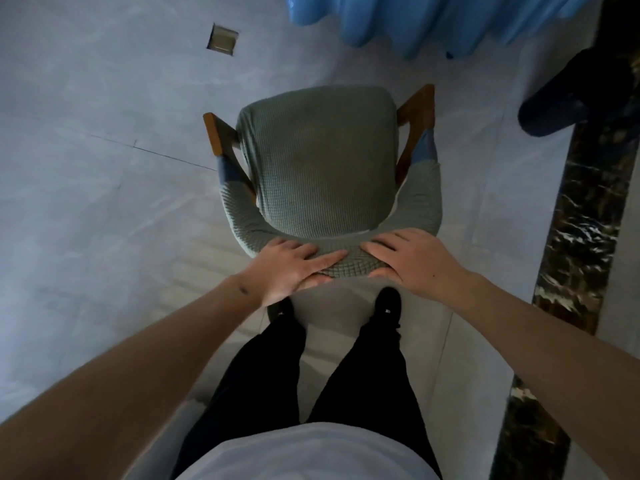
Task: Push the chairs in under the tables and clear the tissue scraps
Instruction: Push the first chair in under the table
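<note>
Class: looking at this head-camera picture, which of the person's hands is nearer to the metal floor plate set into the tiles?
Left. The left hand grips the chair backrest on the same side as the floor plate; the right hand grips the backrest on the farther side.

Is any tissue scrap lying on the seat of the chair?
No, the seat of the chair is bare green fabric, and both hands rest on its backrest.

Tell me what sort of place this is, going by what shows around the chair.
Probably an indoor dining or function room, though no table is in view. Pointers: a fabric-covered chair with wooden arms, a polished pale tiled floor with a dark marble border strip, and a metal floor socket.
</note>
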